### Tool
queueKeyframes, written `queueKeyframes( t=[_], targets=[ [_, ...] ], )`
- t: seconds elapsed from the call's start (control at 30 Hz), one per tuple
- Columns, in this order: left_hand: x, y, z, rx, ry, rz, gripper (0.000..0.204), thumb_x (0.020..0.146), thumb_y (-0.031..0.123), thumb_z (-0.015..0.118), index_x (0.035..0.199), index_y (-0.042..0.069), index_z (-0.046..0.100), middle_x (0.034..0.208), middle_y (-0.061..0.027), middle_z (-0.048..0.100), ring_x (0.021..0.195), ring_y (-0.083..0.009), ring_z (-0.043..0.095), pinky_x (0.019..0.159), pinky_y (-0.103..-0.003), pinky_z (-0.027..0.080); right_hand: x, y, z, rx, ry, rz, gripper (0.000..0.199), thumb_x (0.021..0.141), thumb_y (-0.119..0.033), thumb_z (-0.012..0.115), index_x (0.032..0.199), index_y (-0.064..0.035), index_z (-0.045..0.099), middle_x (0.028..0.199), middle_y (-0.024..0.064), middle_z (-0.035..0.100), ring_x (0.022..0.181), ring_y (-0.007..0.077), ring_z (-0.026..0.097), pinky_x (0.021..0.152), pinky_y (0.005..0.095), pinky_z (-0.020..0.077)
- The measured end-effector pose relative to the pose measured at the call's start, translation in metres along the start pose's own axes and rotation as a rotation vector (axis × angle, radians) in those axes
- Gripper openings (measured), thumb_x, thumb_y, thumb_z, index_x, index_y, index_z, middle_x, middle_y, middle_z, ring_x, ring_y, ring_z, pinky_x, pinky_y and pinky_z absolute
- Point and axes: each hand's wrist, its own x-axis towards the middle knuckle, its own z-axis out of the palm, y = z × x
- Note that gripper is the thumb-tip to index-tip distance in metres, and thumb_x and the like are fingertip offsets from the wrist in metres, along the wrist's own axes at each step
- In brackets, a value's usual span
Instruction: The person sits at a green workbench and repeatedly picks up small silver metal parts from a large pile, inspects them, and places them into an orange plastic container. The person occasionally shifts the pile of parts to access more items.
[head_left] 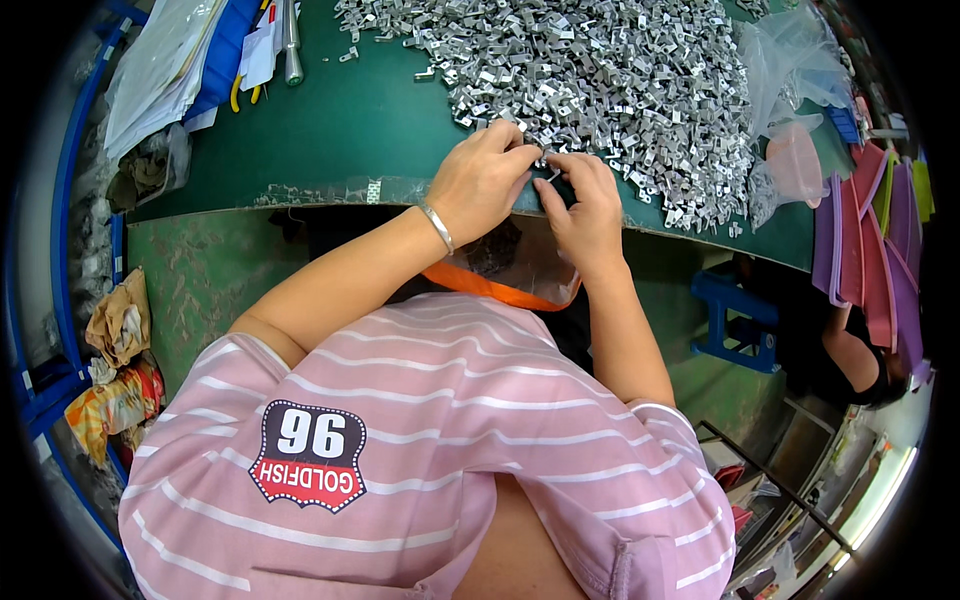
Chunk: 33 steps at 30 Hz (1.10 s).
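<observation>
Both hands meet at the near edge of a wide heap of small bent metal brackets [600, 80] on the green tabletop [300, 140]. My left hand [485, 180], with a silver bracelet [438, 229] at its wrist, is closed, thumb and forefinger pinched at the heap's edge. What lies in that pinch is too small to make out. Close beside it, my right hand [588, 210] is bent inward, with a small metal bracket [556, 176] between thumb and fingers. Below the hands, under the table edge, sits an orange-rimmed container [500, 288], its inside partly hidden by my hands.
Papers and a blue tray [222, 60] lie at the back left, near yellow-handled pliers [238, 92] and a metal rod tool [292, 45]. Plastic bags [790, 60] and a pinkish cup [795, 165] stand right of the heap. A blue stool [735, 315] and another person's arm [850, 350] are at right.
</observation>
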Motion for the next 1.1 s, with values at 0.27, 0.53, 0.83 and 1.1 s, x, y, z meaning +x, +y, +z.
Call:
queueKeyframes(
  t=[0.27, 0.53, 0.83, 1.1],
  targets=[
    [-0.002, -0.006, 0.003, -0.049, -0.045, 0.166, 0.024, 0.074, 0.008, 0.077, 0.095, 0.006, 0.067, 0.102, -0.0088, 0.06, 0.089, -0.0298, 0.062, 0.078, -0.039, 0.051, -0.015, 0.0, -0.018, 0.166, -0.097, -0.126, 0.016, 0.077, 0.0, 0.072, 0.092, -0.0031, 0.069, 0.096, 0.0125, 0.066, 0.091, 0.0313, 0.063, 0.079, 0.0386, 0.0506],
    [0.0, -0.002, 0.003, 0.022, -0.095, 0.082, 0.031, 0.075, 0.013, 0.079, 0.102, 0.008, 0.065, 0.108, -0.0104, 0.057, 0.097, -0.0302, 0.059, 0.081, -0.04, 0.049, 0.011, 0.006, 0.004, 0.063, 0.077, 0.06, 0.015, 0.086, 0.001, 0.066, 0.1, -0.0007, 0.07, 0.09, 0.0127, 0.064, 0.078, 0.026, 0.063, 0.07, 0.0331, 0.0505],
    [-0.004, -0.001, 0.002, -0.03, 0.054, 0.052, 0.029, 0.077, 0.009, 0.077, 0.103, 0.004, 0.065, 0.094, -0.0107, 0.059, 0.087, -0.0316, 0.061, 0.077, -0.04, 0.05, -0.008, 0.005, -0.008, 0.102, -0.02, 0.055, 0.019, 0.081, -0.005, 0.07, 0.1, -0.0008, 0.068, 0.1, 0.0153, 0.063, 0.095, 0.0347, 0.06, 0.083, 0.0418, 0.0481],
    [-0.007, -0.001, -0.002, -0.009, 0.009, 0.04, 0.02, 0.075, 0.002, 0.074, 0.094, 0.002, 0.066, 0.096, -0.0113, 0.061, 0.089, -0.0319, 0.062, 0.077, -0.039, 0.05, -0.004, -0.003, -0.004, 0.028, -0.089, -0.007, 0.024, 0.076, -0.006, 0.074, 0.099, -0.003, 0.066, 0.104, 0.0133, 0.064, 0.098, 0.0339, 0.058, 0.084, 0.0419, 0.0471]
  ],
)
